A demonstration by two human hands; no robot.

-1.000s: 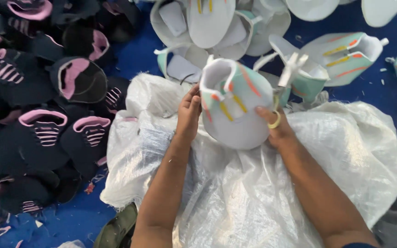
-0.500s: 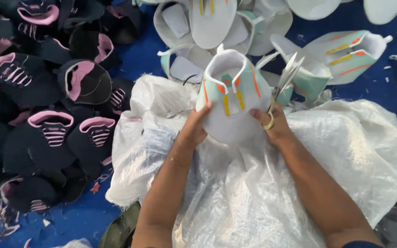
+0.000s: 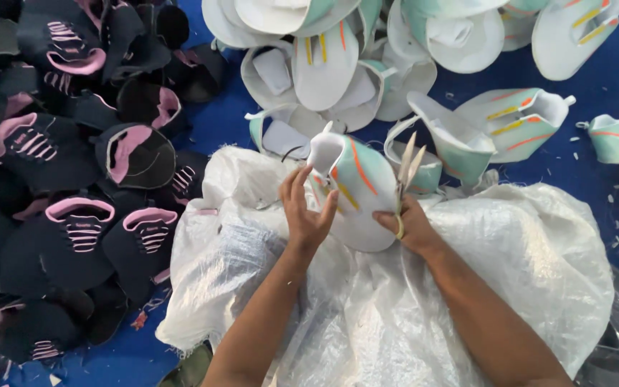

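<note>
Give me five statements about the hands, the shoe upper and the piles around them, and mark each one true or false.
1. Both hands hold a white shoe upper with orange and yellow stripes. True.
2. The right hand also holds small scissors. True.
3. The dark pile with pink trim lies on the person's right. False: it lies on the left.
4. The hands work over a white plastic sack. True.
5. The left hand is empty and away from the upper. False: it grips the upper's side.
</note>
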